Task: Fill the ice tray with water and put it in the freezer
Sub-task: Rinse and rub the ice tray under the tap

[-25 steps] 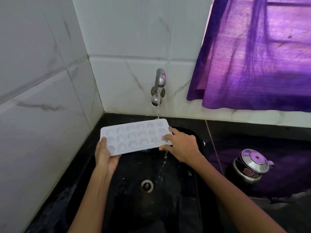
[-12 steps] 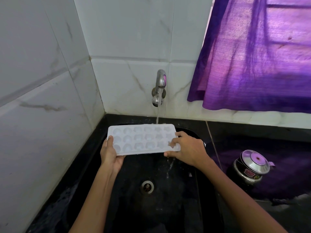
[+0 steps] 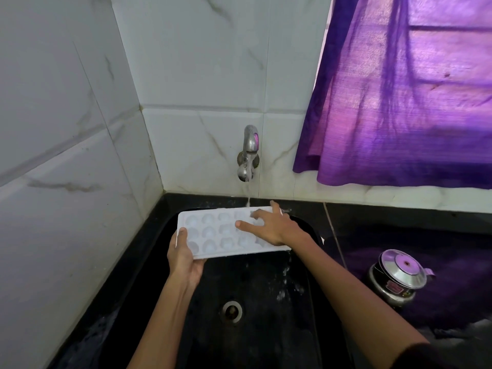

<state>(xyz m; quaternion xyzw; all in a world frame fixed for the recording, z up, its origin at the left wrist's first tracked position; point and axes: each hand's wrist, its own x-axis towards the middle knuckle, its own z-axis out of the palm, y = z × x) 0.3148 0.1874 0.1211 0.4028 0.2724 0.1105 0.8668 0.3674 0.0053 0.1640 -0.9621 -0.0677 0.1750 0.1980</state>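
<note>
Filling: tray [image 3: 213, 231] over the sink [image 3: 266, 302], under the tap [image 3: 249, 153].
Head view, tray axis: long side runs left to right, far right corner under the stream.
Left hand [image 3: 183, 258]: clamped on the tray's left end, thumb on top.
Right hand [image 3: 269, 226]: fingers spread flat across the right cells, not gripping.
Nearer hand: left carries it; I judge the next shift is sideways along that axis.

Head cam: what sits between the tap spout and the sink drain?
The white ice tray, held over the black sink by the left hand, right hand spread on top. The tap stream lands on its far edge; the drain lies below.
</note>
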